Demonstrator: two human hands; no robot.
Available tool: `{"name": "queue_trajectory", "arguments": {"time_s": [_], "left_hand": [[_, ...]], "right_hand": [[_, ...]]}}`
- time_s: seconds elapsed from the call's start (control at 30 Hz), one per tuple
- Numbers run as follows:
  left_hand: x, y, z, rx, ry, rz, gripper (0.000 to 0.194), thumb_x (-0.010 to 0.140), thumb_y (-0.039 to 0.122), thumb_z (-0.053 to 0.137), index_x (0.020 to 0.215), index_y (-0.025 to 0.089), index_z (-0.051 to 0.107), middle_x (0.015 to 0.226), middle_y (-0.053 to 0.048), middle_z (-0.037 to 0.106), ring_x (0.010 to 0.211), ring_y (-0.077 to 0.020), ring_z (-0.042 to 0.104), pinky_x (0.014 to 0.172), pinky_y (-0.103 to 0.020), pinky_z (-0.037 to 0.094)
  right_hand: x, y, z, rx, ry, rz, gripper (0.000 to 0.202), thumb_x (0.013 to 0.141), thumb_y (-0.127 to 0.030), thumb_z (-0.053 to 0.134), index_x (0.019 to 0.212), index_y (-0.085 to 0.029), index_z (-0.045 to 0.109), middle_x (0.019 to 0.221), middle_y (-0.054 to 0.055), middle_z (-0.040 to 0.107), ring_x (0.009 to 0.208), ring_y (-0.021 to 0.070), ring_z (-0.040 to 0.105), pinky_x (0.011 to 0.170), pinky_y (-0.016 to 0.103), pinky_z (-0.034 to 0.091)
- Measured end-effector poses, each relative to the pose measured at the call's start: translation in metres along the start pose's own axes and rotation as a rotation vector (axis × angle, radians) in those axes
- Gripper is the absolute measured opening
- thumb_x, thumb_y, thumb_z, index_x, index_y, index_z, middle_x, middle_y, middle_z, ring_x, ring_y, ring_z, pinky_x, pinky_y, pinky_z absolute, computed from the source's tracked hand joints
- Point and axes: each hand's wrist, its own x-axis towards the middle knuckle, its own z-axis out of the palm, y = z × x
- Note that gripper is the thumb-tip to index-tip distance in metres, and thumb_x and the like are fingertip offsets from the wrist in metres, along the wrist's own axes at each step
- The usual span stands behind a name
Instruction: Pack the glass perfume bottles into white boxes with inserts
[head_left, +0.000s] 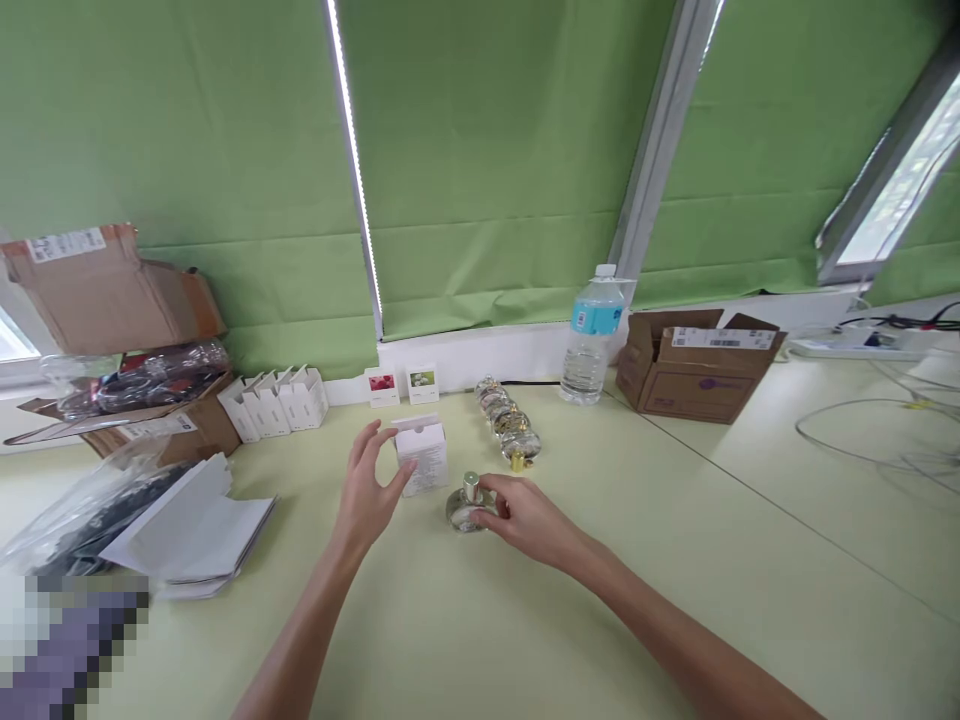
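Note:
My left hand (373,482) is at the left side of a small white box (426,462), thumb and fingers spread apart around its near left edge; whether they touch it is hard to tell. The box stands upright with printed text on its front and its top flap open. My right hand (525,515) pinches a round glass bottle (459,510) with a silvery cap, just right of the box and low over the table. Behind them a row of similar glass bottles (510,420) runs back toward the wall.
Small white boxes (277,402) and two picture cards (403,386) stand along the wall. A water bottle (589,345) and an open carton (697,370) are at back right. Stacked cartons (112,300), folded papers (195,535) and a plastic bag (90,510) lie left. Cables (877,430) trail at right.

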Motion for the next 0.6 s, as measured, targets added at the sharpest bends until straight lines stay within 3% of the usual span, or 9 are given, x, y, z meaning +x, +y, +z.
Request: {"name": "queue_trajectory", "arguments": {"time_s": [0.23,0.47,0.6], "left_hand": [[0.004,-0.013,0.015,-0.201,-0.070,-0.073,0.050,0.081,0.029,0.061,0.127,0.029,0.043,0.133,-0.006,0.048,0.113,-0.0193,0.054,0.096,-0.040,0.047],[0.003,-0.006,0.014,-0.208,-0.080,-0.056,0.025,0.085,0.030,0.055,0.109,0.023,0.055,0.111,-0.006,0.063,0.101,-0.0190,0.061,0.085,-0.038,0.055],[-0.002,-0.001,0.009,-0.166,-0.075,0.006,0.022,0.087,0.033,0.052,0.104,0.022,0.062,0.119,-0.007,0.060,0.108,-0.0199,0.058,0.084,-0.036,0.056]], "right_hand": [[0.001,0.000,0.001,-0.018,-0.008,0.004,0.018,0.084,-0.039,0.055,0.086,-0.020,0.057,0.071,-0.001,0.059,0.058,0.0124,0.048,0.053,0.023,0.031],[-0.001,-0.002,0.000,-0.032,0.004,-0.013,0.020,0.085,-0.040,0.055,0.086,-0.020,0.057,0.074,0.000,0.060,0.062,0.0131,0.049,0.054,0.022,0.031],[-0.002,0.000,-0.003,0.046,-0.011,-0.023,0.024,0.083,-0.043,0.059,0.087,-0.020,0.056,0.068,-0.001,0.056,0.058,0.0125,0.048,0.052,0.023,0.033]]}}
